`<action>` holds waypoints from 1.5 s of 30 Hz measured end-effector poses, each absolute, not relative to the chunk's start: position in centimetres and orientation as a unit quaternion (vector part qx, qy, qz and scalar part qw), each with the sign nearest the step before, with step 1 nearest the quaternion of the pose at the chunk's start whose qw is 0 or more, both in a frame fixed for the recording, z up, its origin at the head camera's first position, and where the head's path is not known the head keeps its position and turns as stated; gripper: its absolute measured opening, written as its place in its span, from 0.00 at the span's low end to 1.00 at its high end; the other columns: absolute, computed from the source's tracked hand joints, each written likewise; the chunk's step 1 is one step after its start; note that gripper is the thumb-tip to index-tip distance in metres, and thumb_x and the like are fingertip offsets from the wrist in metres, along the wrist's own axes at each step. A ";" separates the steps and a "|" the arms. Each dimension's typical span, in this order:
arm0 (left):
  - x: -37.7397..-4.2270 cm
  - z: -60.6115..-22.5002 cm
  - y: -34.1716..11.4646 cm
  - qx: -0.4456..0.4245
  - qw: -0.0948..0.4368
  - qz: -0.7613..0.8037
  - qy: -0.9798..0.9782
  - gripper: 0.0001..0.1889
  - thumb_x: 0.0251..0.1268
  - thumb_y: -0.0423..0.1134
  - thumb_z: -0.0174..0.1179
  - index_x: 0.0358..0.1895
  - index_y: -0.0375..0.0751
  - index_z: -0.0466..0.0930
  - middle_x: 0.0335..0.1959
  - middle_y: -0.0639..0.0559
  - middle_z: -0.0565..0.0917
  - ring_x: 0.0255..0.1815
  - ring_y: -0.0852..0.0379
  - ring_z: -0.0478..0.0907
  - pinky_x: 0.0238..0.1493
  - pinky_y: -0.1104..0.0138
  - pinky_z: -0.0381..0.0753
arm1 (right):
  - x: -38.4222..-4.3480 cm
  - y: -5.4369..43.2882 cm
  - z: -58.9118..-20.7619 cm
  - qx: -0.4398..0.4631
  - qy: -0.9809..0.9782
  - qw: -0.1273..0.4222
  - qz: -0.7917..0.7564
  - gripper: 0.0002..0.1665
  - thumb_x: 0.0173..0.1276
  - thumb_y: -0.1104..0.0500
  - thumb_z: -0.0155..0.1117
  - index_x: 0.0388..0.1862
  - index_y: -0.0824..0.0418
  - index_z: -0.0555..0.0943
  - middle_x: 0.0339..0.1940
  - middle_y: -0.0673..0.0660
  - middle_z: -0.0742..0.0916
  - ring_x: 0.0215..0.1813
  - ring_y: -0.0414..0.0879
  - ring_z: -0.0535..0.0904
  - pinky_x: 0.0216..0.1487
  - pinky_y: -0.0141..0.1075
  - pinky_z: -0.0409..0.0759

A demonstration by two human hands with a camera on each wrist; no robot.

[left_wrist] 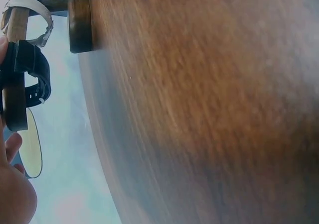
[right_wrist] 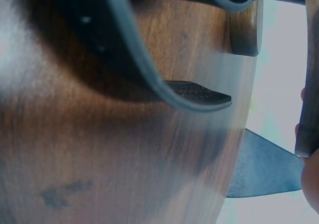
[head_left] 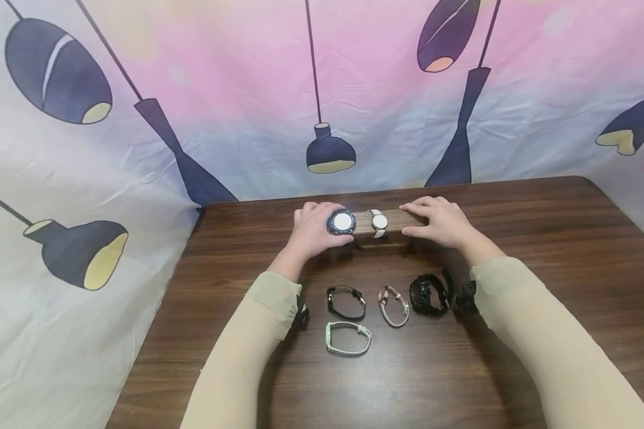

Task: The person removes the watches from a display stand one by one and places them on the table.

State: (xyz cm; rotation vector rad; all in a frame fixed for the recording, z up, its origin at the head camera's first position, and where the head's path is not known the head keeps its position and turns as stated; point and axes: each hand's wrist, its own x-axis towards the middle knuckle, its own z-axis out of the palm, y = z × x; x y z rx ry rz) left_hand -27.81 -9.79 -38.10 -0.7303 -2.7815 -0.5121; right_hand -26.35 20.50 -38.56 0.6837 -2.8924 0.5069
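Note:
A wooden watch stand (head_left: pixel 362 224) with a raised crossbar stands near the table's far edge. Around the bar's left part is a black wristwatch (head_left: pixel 343 222) with a bright round face. My left hand (head_left: pixel 315 229) grips this watch at the bar's left end, thumb in front and fingers behind. Beside it on the bar sits a white-strapped wristwatch (head_left: pixel 379 222). At the opposite end, my right hand (head_left: pixel 441 223) holds the bar between thumb and fingers. In the right wrist view the bar (right_wrist: pixel 311 84) shows with fingertips partly hidden behind it.
Nearer on the wooden table (head_left: pixel 386 381) lie a thin black band (head_left: pixel 346 302), a pale green band (head_left: pixel 349 338), a slim light-strapped watch (head_left: pixel 394 306) and a chunky black watch (head_left: pixel 431 294), all between the forearms. A patterned curtain (head_left: pixel 268 107) hangs behind the table.

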 end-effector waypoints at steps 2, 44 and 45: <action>-27.8 -38.2 -9.9 -0.250 0.108 -0.172 -0.947 0.35 0.45 0.63 0.67 0.58 0.53 0.74 0.57 0.56 0.75 0.54 0.50 0.63 0.48 0.53 0.57 | -26.3 20.5 -38.5 0.229 -0.957 0.060 0.168 0.39 0.61 0.35 0.59 0.66 0.53 0.71 0.60 0.57 0.74 0.60 0.59 0.65 0.54 0.59 0.61; -28.1 -39.4 -11.3 -0.243 0.078 -0.295 -0.921 0.34 0.45 0.55 0.71 0.59 0.50 0.73 0.56 0.53 0.76 0.52 0.50 0.65 0.53 0.52 0.58 | -26.0 20.9 -39.0 0.224 -0.957 0.066 0.172 0.38 0.60 0.35 0.60 0.66 0.52 0.72 0.60 0.57 0.75 0.60 0.58 0.65 0.54 0.59 0.61; -28.1 -39.5 -11.3 -0.241 0.075 -0.305 -0.918 0.35 0.45 0.54 0.71 0.59 0.50 0.73 0.56 0.52 0.76 0.52 0.50 0.65 0.54 0.52 0.58 | -25.9 20.9 -39.1 0.224 -0.957 0.067 0.174 0.38 0.60 0.34 0.60 0.65 0.51 0.72 0.60 0.56 0.75 0.60 0.58 0.66 0.54 0.59 0.61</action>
